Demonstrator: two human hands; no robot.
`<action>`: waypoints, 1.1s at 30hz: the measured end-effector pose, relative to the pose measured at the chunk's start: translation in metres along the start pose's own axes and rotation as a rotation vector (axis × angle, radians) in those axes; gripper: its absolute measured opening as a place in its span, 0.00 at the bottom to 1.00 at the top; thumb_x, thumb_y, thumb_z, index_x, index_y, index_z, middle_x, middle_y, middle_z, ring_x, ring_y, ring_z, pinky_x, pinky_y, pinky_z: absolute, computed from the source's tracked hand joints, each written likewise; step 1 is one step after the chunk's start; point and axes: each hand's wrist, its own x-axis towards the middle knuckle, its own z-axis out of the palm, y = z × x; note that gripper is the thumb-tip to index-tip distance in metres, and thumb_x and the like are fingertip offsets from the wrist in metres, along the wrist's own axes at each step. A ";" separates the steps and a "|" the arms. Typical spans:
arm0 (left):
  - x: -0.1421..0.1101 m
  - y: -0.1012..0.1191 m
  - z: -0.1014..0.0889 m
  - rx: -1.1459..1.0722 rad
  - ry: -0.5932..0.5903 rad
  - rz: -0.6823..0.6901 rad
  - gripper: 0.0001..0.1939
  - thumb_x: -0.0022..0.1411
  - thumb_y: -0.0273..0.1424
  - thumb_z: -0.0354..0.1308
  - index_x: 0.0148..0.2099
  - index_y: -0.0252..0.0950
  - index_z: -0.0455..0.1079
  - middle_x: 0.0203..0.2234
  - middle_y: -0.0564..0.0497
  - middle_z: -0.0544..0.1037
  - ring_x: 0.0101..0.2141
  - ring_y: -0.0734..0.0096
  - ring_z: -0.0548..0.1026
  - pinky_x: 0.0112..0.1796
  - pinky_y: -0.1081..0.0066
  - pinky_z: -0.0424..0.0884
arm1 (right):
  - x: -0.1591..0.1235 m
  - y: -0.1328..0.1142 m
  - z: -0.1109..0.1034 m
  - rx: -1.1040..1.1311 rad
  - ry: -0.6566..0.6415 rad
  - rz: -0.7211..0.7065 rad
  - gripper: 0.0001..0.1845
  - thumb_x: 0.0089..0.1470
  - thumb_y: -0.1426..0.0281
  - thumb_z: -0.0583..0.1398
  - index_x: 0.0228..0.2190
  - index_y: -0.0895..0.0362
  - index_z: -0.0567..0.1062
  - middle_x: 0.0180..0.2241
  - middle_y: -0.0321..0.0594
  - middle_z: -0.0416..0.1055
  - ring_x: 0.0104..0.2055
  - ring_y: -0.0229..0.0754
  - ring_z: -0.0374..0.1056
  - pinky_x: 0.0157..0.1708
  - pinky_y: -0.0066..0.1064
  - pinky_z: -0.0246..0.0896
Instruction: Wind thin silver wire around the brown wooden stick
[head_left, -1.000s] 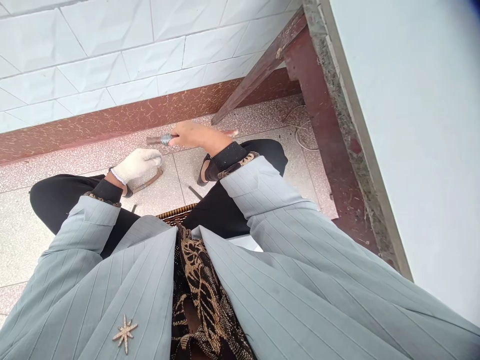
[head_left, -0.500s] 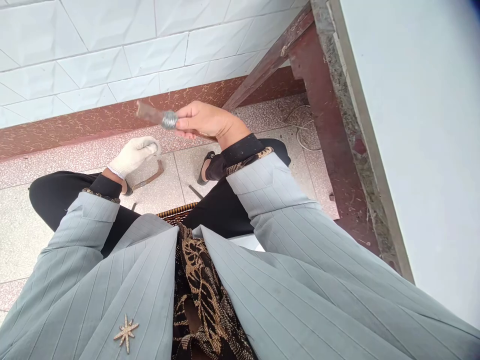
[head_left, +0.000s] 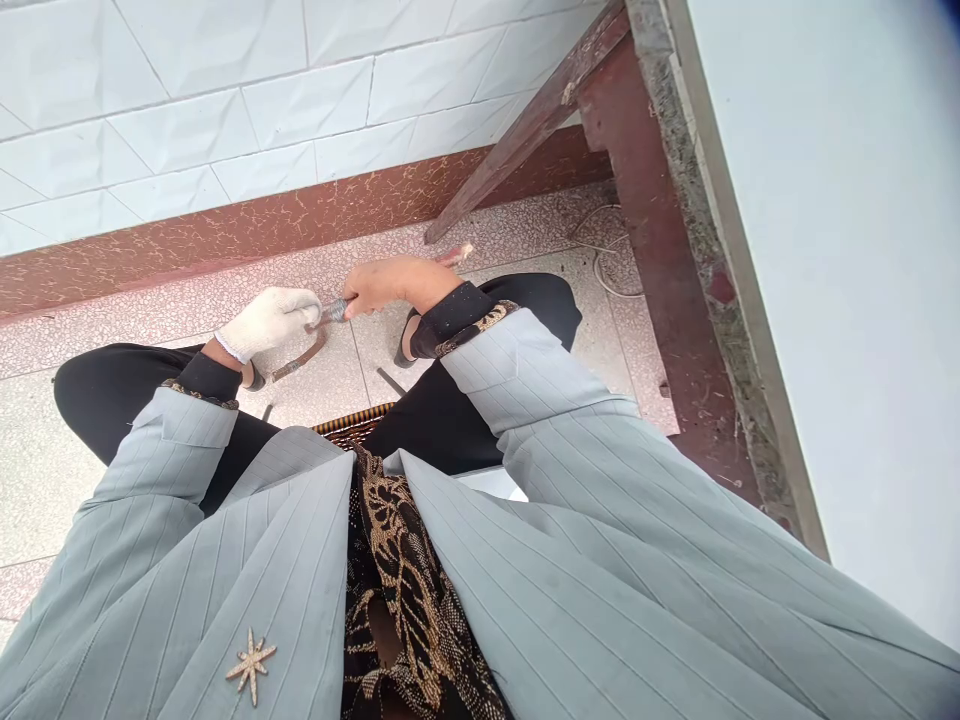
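Note:
My bare right hand [head_left: 382, 285] is closed around a wire-wrapped stick-like tool; grey metal wire [head_left: 335, 310] is wound round it beside my fingertips. A reddish wooden end [head_left: 455, 255] sticks out beyond that hand, apparently the same tool's. My left hand [head_left: 274, 318], in a white knitted glove, is closed with its fingertips close against the wire end. What sits inside its fingers is hidden. Just below the glove a curved, rusty brown strip [head_left: 301, 358], like a sickle blade, shows over the floor; whether it joins the tool I cannot tell.
Ahead is a white tiled wall [head_left: 300, 110] with a reddish-brown base strip. On the right stand a dark red wooden frame [head_left: 660, 250] and a pale panel [head_left: 825, 250]. A thin cable [head_left: 600, 270] lies by the frame. Between my legs a woven seat edge [head_left: 352, 425] shows.
My right hand has come down and left, turning the tool so its wire-wound part meets the gloved fingers. My left hand has shifted slightly right. The curved strip stays about where it was.

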 end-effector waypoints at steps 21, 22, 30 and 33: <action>0.003 0.003 0.005 -0.275 -0.076 0.014 0.16 0.64 0.42 0.55 0.34 0.35 0.75 0.27 0.51 0.76 0.32 0.69 0.73 0.39 0.69 0.72 | -0.012 0.017 -0.016 0.242 0.503 0.092 0.12 0.66 0.66 0.62 0.32 0.59 0.77 0.30 0.42 0.74 0.35 0.42 0.69 0.36 0.33 0.57; 0.002 0.002 0.004 -0.257 -0.079 0.011 0.16 0.63 0.42 0.55 0.34 0.35 0.75 0.27 0.51 0.76 0.32 0.69 0.73 0.39 0.69 0.72 | -0.011 0.017 -0.015 0.174 0.464 0.094 0.11 0.66 0.65 0.62 0.34 0.60 0.79 0.33 0.45 0.76 0.38 0.44 0.70 0.37 0.34 0.57; -0.002 -0.001 -0.017 -0.072 0.009 -0.056 0.11 0.60 0.38 0.55 0.32 0.37 0.74 0.28 0.50 0.77 0.32 0.66 0.72 0.39 0.66 0.69 | -0.005 -0.001 -0.001 -0.015 0.047 -0.025 0.11 0.65 0.65 0.64 0.36 0.60 0.84 0.33 0.44 0.78 0.37 0.45 0.71 0.37 0.35 0.54; -0.002 -0.003 -0.018 -0.092 0.045 -0.063 0.08 0.59 0.35 0.56 0.31 0.38 0.73 0.28 0.49 0.77 0.34 0.65 0.73 0.39 0.66 0.70 | -0.005 -0.010 0.003 0.020 -0.111 -0.150 0.13 0.66 0.67 0.63 0.30 0.60 0.80 0.24 0.37 0.72 0.31 0.41 0.68 0.36 0.33 0.54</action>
